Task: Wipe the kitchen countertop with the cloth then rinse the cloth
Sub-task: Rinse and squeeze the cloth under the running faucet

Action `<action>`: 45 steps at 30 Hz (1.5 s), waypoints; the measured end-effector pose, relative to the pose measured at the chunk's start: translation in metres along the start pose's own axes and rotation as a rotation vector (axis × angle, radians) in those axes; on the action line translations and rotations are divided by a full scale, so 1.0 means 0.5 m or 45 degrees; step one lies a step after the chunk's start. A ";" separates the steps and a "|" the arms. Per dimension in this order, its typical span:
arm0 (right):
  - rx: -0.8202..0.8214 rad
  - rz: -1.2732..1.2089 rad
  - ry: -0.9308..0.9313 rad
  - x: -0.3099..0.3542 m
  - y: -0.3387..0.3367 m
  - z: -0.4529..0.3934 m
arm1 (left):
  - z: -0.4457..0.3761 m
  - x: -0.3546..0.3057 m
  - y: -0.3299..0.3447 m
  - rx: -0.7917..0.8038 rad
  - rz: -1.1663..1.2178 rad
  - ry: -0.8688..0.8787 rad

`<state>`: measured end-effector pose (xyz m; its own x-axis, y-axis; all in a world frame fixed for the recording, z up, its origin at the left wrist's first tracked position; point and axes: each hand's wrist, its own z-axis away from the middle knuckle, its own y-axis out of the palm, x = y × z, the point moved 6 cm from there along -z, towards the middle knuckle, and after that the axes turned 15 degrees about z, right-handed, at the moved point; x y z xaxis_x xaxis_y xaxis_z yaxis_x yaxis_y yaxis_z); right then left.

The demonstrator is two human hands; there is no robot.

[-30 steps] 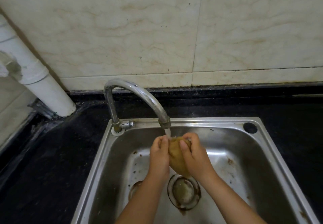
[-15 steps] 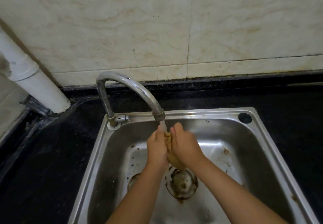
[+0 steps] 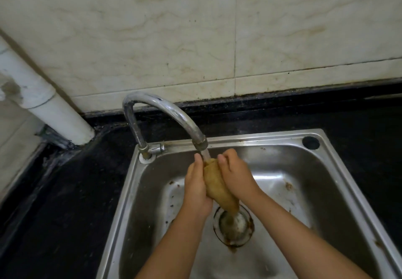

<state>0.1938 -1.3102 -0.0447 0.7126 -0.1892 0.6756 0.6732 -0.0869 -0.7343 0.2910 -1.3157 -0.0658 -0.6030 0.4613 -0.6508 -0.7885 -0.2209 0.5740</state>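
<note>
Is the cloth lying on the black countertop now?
No, both the left hand and the right hand hold the cloth over the sink, under the tap.

Two forearms enter from the near edge, one at centre-left and one at right. Both are bare from the frame edge to the wrist: the visible length carries only skin, with sleeve hems out of frame. Left hand (image 3: 196, 188) and right hand (image 3: 236, 175) are bare and ungloved. Wrists carry nothing. The visible finger backs show plain, without rings. Nails, where visible at the far fingertips, appear short and unpainted. Wetness cannot be judged.
</note>
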 end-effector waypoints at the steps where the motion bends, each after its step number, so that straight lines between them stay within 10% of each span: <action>1: -0.040 -0.132 0.032 -0.009 -0.007 0.005 | 0.000 0.005 -0.006 0.040 -0.046 -0.053; 11: 0.325 -0.512 0.151 -0.032 0.024 0.007 | -0.018 -0.046 -0.003 0.064 -0.153 0.136; 32: -0.252 0.467 -0.726 0.029 0.024 0.039 | -0.026 0.022 -0.003 -0.185 -0.132 0.023; 39: -0.053 0.449 -0.139 -0.017 0.028 -0.030 | -0.017 0.001 0.020 -0.091 -0.469 0.137; 45: -0.088 0.406 -0.354 0.029 0.023 0.004 | -0.028 -0.005 0.024 -0.088 -0.508 0.092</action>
<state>0.2121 -1.3121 -0.0433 0.9154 0.0526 0.3990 0.4024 -0.1341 -0.9056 0.2814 -1.3315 -0.0644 -0.2536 0.4617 -0.8500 -0.9669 -0.0955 0.2366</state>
